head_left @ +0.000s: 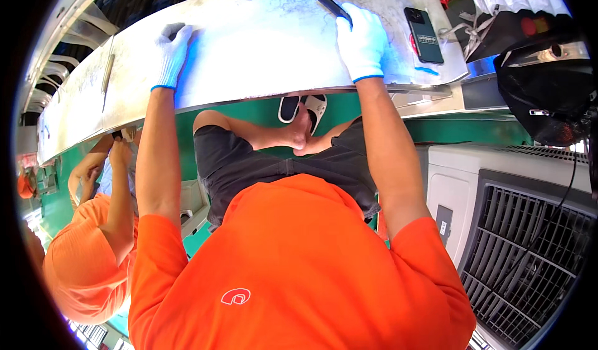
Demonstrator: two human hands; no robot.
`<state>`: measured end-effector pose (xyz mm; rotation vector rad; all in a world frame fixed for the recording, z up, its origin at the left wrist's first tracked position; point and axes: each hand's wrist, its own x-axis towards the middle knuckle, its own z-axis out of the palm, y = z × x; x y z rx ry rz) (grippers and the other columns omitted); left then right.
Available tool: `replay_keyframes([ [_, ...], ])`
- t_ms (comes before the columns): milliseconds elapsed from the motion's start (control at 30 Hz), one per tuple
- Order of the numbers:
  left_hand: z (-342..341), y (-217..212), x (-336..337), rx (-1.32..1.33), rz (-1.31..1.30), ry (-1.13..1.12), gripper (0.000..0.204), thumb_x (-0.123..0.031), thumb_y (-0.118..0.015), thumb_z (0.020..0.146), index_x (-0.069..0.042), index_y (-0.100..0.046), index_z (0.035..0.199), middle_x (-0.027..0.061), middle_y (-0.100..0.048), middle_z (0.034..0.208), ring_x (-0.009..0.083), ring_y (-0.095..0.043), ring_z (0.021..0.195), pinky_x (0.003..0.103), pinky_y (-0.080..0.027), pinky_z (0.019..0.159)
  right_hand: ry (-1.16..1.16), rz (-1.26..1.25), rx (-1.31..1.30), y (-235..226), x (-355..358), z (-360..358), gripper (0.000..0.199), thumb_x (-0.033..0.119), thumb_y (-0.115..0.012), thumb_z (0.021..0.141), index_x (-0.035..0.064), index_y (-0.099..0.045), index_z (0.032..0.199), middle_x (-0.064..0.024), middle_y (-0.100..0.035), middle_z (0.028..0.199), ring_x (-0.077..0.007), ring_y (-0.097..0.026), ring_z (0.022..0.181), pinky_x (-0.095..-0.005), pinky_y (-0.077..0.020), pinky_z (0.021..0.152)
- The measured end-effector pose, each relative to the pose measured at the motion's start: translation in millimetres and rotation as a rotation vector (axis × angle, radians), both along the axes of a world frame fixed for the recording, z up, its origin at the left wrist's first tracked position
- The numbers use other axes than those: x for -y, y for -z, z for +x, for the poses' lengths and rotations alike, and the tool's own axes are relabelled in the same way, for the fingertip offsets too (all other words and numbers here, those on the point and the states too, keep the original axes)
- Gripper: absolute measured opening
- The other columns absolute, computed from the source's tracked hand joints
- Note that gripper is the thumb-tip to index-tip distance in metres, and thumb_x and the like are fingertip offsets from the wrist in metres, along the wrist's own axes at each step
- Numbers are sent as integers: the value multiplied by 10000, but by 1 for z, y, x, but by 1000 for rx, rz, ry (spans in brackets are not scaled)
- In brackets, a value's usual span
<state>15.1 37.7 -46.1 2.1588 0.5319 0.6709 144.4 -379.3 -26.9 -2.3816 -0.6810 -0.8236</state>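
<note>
Clasping black stick [331, 4] in gloved right hand [362, 43]; resting curled left hand [172, 50] on table [261, 45], cannot tell if empty.

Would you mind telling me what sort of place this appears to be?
It looks like a factory or workshop floor, though I can't be certain: there is a long, stained white worktable, a co-worker in orange sits close by, and the wearer has white work gloves.

Right hand [363, 43] holds black bar [329, 3], left hand [172, 50] on table [261, 38]
</note>
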Motion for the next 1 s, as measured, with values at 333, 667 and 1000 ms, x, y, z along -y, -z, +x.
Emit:
replay_keyframes([
  [333,2,-10,8,-30,-46,-21,335,-244,-763,964,31,-769,1155,126,-792,1049,168,-722,957,312,-569,890,48,-91,-72,1,1,2,340,226,-691,912,115,-731,1231,-150,-730,1095,-385,-652,1058,-511,-528,931],
  [667,12,16,14,-1,-30,5,231,-236,-717,938,-17,-721,1014,74,-717,921,185,-651,895,362,-548,854,121,437,-30,-26,4,-21,460,154,-783,931,-5,-676,1349,-170,-724,1281,-335,-650,1208,-451,-484,1075],
  [1000,-10,-22,24,50,-54,-92,312,-270,-742,904,16,-769,1026,177,-774,976,289,-741,909,397,-578,878,-53,1149,-320,-76,-40,-24,223,169,-752,980,-3,-738,1121,-9,-664,864,-92,-600,771,-260,-486,702],
])
